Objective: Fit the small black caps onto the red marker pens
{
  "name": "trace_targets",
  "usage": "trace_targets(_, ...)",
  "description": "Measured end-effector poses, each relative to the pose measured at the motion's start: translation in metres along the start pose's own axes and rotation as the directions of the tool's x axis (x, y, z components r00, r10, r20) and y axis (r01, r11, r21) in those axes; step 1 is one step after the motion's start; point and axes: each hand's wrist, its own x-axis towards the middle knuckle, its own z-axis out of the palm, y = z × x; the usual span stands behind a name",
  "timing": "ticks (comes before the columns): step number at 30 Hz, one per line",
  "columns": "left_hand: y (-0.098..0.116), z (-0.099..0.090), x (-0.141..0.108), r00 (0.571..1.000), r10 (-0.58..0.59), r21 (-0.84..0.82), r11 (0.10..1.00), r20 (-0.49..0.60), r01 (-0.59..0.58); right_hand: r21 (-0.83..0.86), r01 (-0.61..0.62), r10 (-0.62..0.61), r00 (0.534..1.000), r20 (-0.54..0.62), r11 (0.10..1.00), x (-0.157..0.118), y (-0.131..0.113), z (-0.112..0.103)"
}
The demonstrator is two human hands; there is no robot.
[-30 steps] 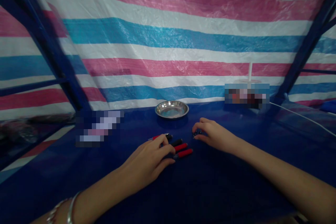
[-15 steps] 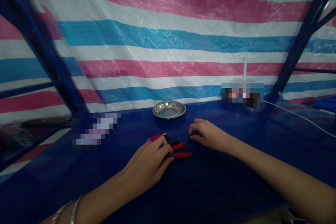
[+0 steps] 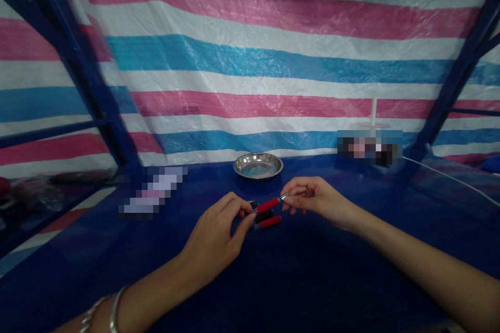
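- Left hand (image 3: pixel 214 234): closed, fingertips and thumb pinched on the dark end of a red-barrelled pen (image 3: pixel 269 205).
- Right hand (image 3: pixel 318 200): closed, thumb and forefinger pinched at the pen's metal end.
- Pen: held roughly level between both hands, in front of a shallow steel dish (image 3: pixel 258 165).
- Directly below: a second red pen (image 3: pixel 267 222) lying on the blue table top (image 3: pixel 312 281), touching a black pen (image 3: pixel 261 213), which is mostly hidden.
- Left wrist: thin silver bangles (image 3: pixel 102 313).
- Behind the table: pink, white and blue striped tarp (image 3: pixel 273 78) on a dark blue frame pole (image 3: pixel 89 78).
- Far right: white cable (image 3: pixel 445 177) along the table, near a white post (image 3: pixel 374 112).
- Two pixelated objects (image 3: pixel 152 192) (image 3: pixel 369 148) on the table: too blurred to identify.
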Motion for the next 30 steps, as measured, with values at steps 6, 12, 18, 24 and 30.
trace_targets(6, -0.0006, 0.0, -0.0003, 1.0, 0.001, 0.004, 1.0, 0.009, -0.001, 0.094, 0.025, -0.028, 0.999, 0.026, 0.995, -0.0019, -0.0003, 0.0056)
trace_targets(12, -0.0021, 0.001, -0.001, 1.0, -0.004, 0.006, 1.0, 0.012, 0.004, 0.085, 0.029, -0.029, 1.0, 0.007, 0.996, -0.0016, 0.0001, 0.0067)
trace_targets(18, -0.0022, 0.0005, -0.0006, 1.0, 0.007, 0.01, 1.0, 0.019, -0.007, 0.075, 0.042, -0.042, 0.999, -0.003, 0.996, -0.0013, 0.0015, 0.0082)
trace_targets(24, -0.0016, 0.0003, 0.0011, 0.999, 0.016, 0.003, 1.0, 0.028, -0.016, 0.081, 0.056, -0.056, 0.998, 0.0, 0.995, -0.0009, 0.0026, 0.0089)
trace_targets(30, -0.001, 0.0005, 0.0007, 0.999, 0.01, 0.019, 1.0, 0.039, -0.01, 0.032, 0.056, -0.055, 0.998, -0.008, 0.998, -0.0012, 0.0008, 0.0093)
